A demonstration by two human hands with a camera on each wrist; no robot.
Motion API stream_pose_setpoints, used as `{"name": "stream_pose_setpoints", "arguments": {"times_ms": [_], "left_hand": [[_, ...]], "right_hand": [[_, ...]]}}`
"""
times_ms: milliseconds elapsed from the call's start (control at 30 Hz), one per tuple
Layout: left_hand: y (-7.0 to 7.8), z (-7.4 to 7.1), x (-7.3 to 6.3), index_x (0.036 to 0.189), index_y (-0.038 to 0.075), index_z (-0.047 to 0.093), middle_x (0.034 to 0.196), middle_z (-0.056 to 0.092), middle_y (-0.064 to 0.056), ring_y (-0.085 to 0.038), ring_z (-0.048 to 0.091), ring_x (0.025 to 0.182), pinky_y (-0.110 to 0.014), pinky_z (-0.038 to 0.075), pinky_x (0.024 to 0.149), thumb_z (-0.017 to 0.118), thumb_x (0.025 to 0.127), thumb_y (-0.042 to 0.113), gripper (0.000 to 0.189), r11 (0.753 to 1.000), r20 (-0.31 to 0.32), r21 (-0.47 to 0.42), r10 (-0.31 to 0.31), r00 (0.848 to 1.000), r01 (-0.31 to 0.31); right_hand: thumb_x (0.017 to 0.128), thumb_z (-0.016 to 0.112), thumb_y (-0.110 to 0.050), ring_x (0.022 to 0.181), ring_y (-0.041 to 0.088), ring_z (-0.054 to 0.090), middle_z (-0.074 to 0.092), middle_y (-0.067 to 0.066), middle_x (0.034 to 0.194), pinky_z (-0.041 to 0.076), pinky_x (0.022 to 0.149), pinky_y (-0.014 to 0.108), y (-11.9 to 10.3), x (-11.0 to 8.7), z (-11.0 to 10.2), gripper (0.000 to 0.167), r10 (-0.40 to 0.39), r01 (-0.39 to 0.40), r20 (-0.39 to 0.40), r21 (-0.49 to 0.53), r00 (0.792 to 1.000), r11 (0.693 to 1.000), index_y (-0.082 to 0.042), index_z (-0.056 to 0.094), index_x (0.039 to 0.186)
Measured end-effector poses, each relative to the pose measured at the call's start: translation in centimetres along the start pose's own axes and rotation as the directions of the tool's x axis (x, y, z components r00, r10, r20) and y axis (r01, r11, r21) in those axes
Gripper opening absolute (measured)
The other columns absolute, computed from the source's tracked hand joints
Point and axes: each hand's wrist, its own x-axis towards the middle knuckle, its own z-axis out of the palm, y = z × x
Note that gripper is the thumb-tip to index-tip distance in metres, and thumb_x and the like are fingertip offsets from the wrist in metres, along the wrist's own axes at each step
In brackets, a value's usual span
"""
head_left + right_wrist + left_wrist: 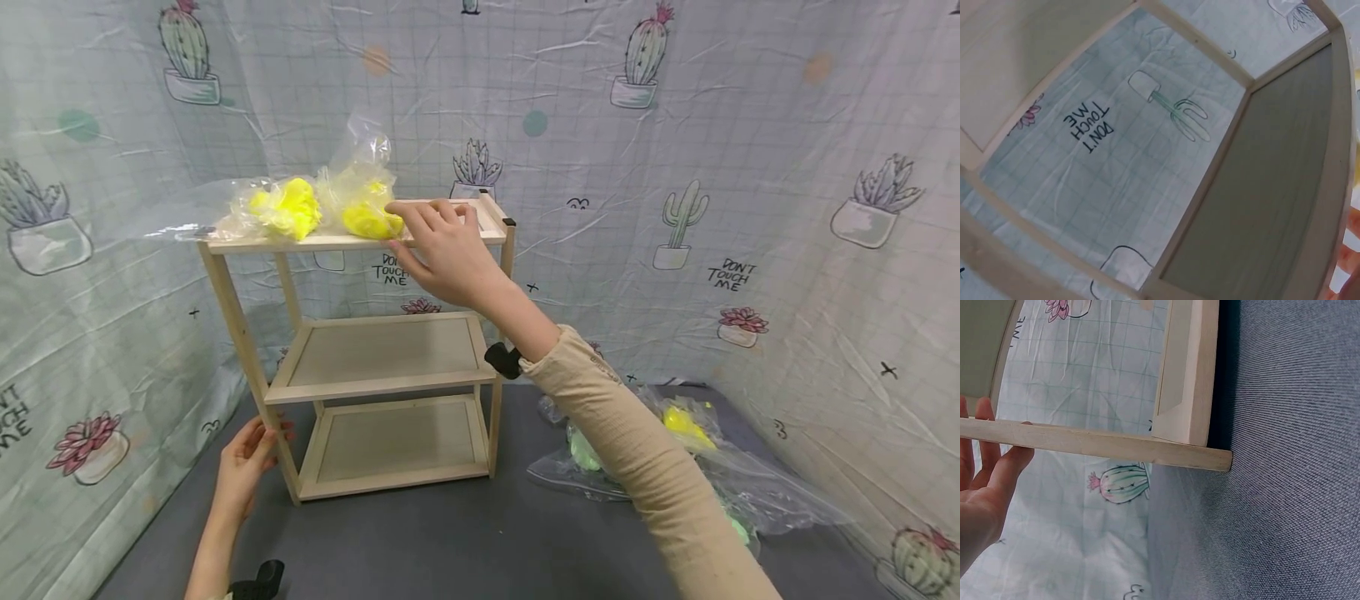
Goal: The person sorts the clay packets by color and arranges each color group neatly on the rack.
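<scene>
A light wooden three-tier shelf rack (382,384) stands upright on the grey surface. My left hand (243,462) grips its front left leg (1097,441) below the middle shelf, thumb and fingers on opposite sides. On the top shelf sit two clear plastic bags with bright yellow contents: a left bag (295,208) and a right bag (367,218). My right hand (450,254) is at the right bag's edge, fingers bent loosely and thumb apart, by the shelf's front rail. Whether the fingertips touch the bag is unclear. The right wrist view catches only some fingertips (1349,256) beside the rack.
On the grey surface at the right lie more clear plastic bags, with a yellow lump (686,425) and a pale green lump (582,450) inside; my right forearm partly hides them. A cactus-print curtain (592,158) hangs behind and at both sides.
</scene>
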Motion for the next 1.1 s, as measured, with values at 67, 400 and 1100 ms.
{"name": "stream_pose_setpoints", "arguments": {"times_ms": [67, 400, 1100], "left_hand": [[0.1, 0.1, -0.1, 0.122, -0.002, 0.047, 0.095, 0.065, 0.016, 0.002, 0.063, 0.084, -0.017, 0.049, 0.064, 0.044, 0.093, 0.010, 0.032, 1.000, -0.005, -0.012, -0.002, 1.000, 0.002], [0.2, 0.4, -0.1, 0.118, 0.008, 0.053, 0.096, 0.065, 0.016, 0.002, 0.063, 0.084, -0.016, 0.049, 0.064, 0.043, 0.092, 0.008, 0.028, 0.998, 0.000, -0.054, 0.019, 1.000, -0.019], [-0.4, 0.1, 0.2, 0.124, -0.009, 0.042, 0.095, 0.064, 0.015, 0.003, 0.063, 0.085, -0.015, 0.049, 0.064, 0.046, 0.092, 0.013, 0.038, 0.999, -0.003, -0.020, 0.044, 0.999, -0.044]], "right_hand": [[0.094, 0.040, -0.034, 0.112, 0.018, 0.044, 0.052, -0.002, 0.124, 0.028, 0.090, 0.042, 0.3, -0.7, -0.2, 0.037, -0.024, 0.024, -0.049, 0.006, 0.999, 1.000, -0.018, 0.044, 0.126], [0.089, 0.052, -0.023, 0.106, 0.022, 0.046, 0.056, 0.006, 0.115, 0.030, 0.085, 0.044, 1.8, -6.1, -1.1, 0.029, -0.193, 0.193, -0.232, -0.021, 0.954, 0.981, -0.012, 0.054, 0.115], [0.095, 0.037, -0.029, 0.096, 0.026, 0.049, 0.059, 0.010, 0.107, 0.032, 0.081, 0.046, 8.0, -19.2, 0.0, 0.034, -0.027, 0.047, -0.201, 0.094, 0.979, 0.994, -0.006, 0.057, 0.109]]}}
